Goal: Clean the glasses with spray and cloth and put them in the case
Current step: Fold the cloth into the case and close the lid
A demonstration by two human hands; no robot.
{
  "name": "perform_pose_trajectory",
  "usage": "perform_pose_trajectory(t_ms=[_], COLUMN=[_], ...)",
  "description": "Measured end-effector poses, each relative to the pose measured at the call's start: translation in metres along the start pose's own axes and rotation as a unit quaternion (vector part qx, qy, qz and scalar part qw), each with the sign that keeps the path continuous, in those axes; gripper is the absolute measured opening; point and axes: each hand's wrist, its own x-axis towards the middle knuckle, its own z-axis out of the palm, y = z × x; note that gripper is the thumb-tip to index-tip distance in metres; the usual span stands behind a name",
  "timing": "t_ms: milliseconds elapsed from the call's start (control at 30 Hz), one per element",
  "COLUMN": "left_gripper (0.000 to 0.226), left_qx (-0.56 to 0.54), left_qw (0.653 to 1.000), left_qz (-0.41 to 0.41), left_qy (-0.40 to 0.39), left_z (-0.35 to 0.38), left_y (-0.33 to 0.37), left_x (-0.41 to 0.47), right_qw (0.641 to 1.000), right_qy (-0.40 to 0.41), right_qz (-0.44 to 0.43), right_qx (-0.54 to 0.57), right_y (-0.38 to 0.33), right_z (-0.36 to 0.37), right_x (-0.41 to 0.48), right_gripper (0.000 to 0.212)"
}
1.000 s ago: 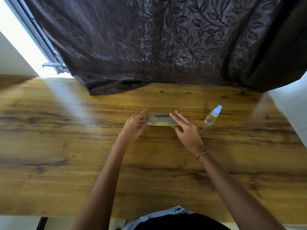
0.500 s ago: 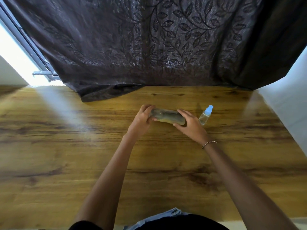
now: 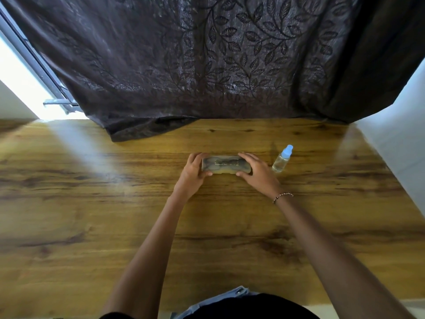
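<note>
Dark leaf-patterned curtain [image 3: 207, 61] hangs across the back of the wooden table [image 3: 92, 203], its hem resting on the far edge; daylight comes in at the far left; a white wall closes the right side.

From my feed, the glasses case [image 3: 225, 164] sits flat near the middle of the table, closed as far as I can tell; the left hand [image 3: 192, 174] clasps its left end, fingers curled over the far edge and thumb on the near edge; the right hand [image 3: 258, 172] clasps the right end the same way, a beaded bracelet [image 3: 282, 197] on that wrist; so both hands are closed on the case. The spray bottle [image 3: 282, 159] stands just beside the right hand, apart from it, cap on.

Half a second ago the case was tilted and seemingly lifted between the hands; a second ago the fingers only rested on it; now it is level again with thumbs set along the front seam. I read that as the hands squaring up to pry it open; I judge the task barely begun, since neither glasses nor cloth are in sight; presumably both are inside, though I cannot confirm that.
</note>
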Motion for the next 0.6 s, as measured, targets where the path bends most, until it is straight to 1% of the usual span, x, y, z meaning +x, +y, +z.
perform_pose_trajectory(t_ms=[67,133,200,300,400,500,600], left_gripper=[0.06,0.066,0.072,0.079,0.08,0.076,0.066], left_qx=[-0.002,0.002,0.003,0.007,0.017,0.032,0.038], left_qw=[1.0,1.0,1.0,1.0,1.0,0.999,0.999], left_qz=[0.001,0.001,0.004,0.015,0.021,0.004,0.003], left_qy=[0.0,0.005,0.008,0.008,0.005,-0.023,-0.038], left_z=[-0.001,-0.003,-0.004,-0.005,-0.006,-0.005,-0.006], left_y=[0.0,-0.001,-0.001,0.002,0.005,0.006,0.005], left_x=[-0.001,-0.004,-0.006,-0.006,-0.004,-0.001,0.003], right_qw=[1.0,1.0,0.996,0.979,0.962,0.961,0.961], right_qy=[0.004,0.028,0.075,0.178,0.246,0.271,0.256], right_qz=[-0.003,-0.008,-0.02,-0.06,-0.056,-0.008,0.082], right_qx=[0.002,-0.01,-0.036,-0.075,-0.102,-0.049,0.071], right_y=[0.001,0.001,-0.001,-0.003,-0.001,0.007,0.017], right_z=[-0.001,-0.004,-0.01,-0.026,-0.044,-0.055,-0.057], right_x=[-0.002,-0.005,-0.007,-0.011,-0.014,-0.018,-0.023], right_gripper=[0.069,0.067,0.059,0.046,0.045,0.057,0.074])
